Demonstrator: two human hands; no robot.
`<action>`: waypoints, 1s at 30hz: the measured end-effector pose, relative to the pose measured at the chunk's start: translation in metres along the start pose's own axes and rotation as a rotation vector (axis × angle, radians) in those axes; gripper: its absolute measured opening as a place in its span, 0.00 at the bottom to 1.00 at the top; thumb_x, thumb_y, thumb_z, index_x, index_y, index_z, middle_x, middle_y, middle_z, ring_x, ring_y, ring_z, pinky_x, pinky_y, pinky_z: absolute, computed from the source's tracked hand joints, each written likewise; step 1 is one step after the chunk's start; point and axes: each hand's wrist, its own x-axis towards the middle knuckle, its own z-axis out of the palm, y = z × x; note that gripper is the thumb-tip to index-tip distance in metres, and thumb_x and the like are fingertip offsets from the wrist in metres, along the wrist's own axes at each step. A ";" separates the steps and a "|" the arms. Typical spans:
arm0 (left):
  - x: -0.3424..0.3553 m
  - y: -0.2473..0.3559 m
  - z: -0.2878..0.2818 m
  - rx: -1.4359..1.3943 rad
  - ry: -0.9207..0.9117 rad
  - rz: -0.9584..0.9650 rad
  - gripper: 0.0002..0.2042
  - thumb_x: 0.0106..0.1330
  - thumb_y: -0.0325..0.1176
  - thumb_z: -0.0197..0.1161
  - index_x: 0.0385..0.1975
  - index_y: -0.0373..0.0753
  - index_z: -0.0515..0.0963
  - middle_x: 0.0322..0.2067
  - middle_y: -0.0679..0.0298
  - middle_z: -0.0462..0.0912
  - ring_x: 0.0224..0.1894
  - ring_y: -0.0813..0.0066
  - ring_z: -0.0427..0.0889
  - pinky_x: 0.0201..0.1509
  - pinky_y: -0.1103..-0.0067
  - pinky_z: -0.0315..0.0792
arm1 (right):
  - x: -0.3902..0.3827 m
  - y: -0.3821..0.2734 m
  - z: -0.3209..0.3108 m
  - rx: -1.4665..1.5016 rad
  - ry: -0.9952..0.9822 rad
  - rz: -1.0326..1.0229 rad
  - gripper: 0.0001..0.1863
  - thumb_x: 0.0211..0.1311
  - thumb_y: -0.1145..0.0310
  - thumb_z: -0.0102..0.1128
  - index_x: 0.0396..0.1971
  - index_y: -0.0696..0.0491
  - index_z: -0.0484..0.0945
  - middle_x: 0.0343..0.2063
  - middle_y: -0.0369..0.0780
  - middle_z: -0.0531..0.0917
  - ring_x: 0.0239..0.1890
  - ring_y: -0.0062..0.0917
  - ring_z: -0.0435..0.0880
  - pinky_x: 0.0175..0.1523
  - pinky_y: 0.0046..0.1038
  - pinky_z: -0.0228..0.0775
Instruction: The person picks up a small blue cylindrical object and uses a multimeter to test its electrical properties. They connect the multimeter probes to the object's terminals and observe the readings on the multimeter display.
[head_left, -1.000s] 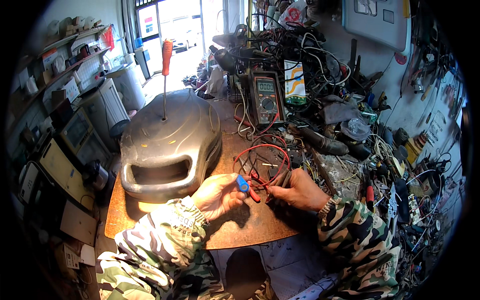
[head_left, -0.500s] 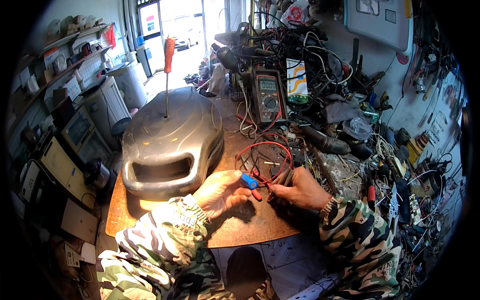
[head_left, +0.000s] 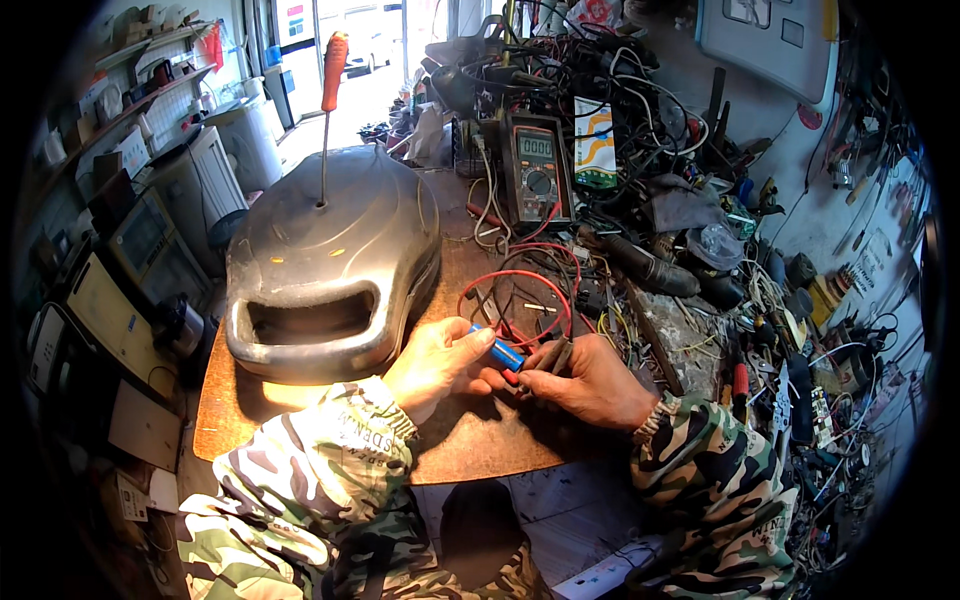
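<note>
My left hand [head_left: 436, 368] pinches a small blue cylinder [head_left: 507, 355], shaped like a battery cell, between thumb and fingers. Right up against its near end is my right hand [head_left: 592, 381], closed round a slim dark tool [head_left: 556, 352] whose kind I cannot make out. A red probe tip [head_left: 510, 378] shows between the two hands, below the cylinder; which hand holds it is hidden. Red and black test leads [head_left: 515, 274] loop behind the hands toward a multimeter [head_left: 538, 176] with a lit display, standing upright at the back of the wooden board [head_left: 480, 451].
Left on the board sits a large dark moulded casing [head_left: 330, 240] with a handle opening, an orange-handled screwdriver [head_left: 334, 75] upright in its top. Tangled cables [head_left: 560, 75] and loose parts crowd the right. A red-handled tool [head_left: 740, 382] lies there. Old appliances [head_left: 115, 300] stand left.
The view has shifted slightly. The blue cylinder has turned from end-on to show its side, and my hands have come closer, with the right-hand tool now meeting its near end.
</note>
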 end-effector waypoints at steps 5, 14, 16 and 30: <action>0.000 0.001 0.000 0.022 0.008 0.001 0.20 0.70 0.49 0.61 0.44 0.34 0.74 0.37 0.59 0.83 0.33 0.78 0.84 0.38 0.82 0.80 | -0.002 -0.004 0.001 -0.039 0.016 -0.008 0.14 0.65 0.64 0.63 0.29 0.61 0.85 0.15 0.35 0.80 0.16 0.13 0.75 0.21 0.22 0.67; 0.002 -0.001 -0.001 0.034 0.032 0.017 0.18 0.72 0.45 0.60 0.44 0.34 0.75 0.36 0.59 0.84 0.32 0.78 0.84 0.34 0.83 0.80 | -0.004 -0.009 0.003 -0.046 0.052 -0.012 0.15 0.65 0.62 0.62 0.29 0.61 0.85 0.16 0.37 0.81 0.16 0.15 0.78 0.20 0.22 0.68; 0.003 -0.001 0.000 0.018 0.017 0.038 0.17 0.71 0.43 0.61 0.43 0.33 0.75 0.35 0.59 0.84 0.31 0.78 0.84 0.34 0.83 0.80 | -0.004 -0.009 0.003 -0.019 0.067 0.006 0.15 0.65 0.62 0.63 0.28 0.60 0.85 0.16 0.37 0.82 0.17 0.15 0.79 0.20 0.23 0.68; 0.003 -0.003 0.001 0.036 -0.047 0.098 0.13 0.65 0.30 0.68 0.46 0.33 0.76 0.34 0.62 0.85 0.32 0.82 0.82 0.36 0.84 0.78 | -0.003 -0.004 0.005 -0.038 0.075 -0.054 0.12 0.63 0.64 0.66 0.34 0.60 0.83 0.23 0.36 0.85 0.23 0.14 0.80 0.28 0.22 0.72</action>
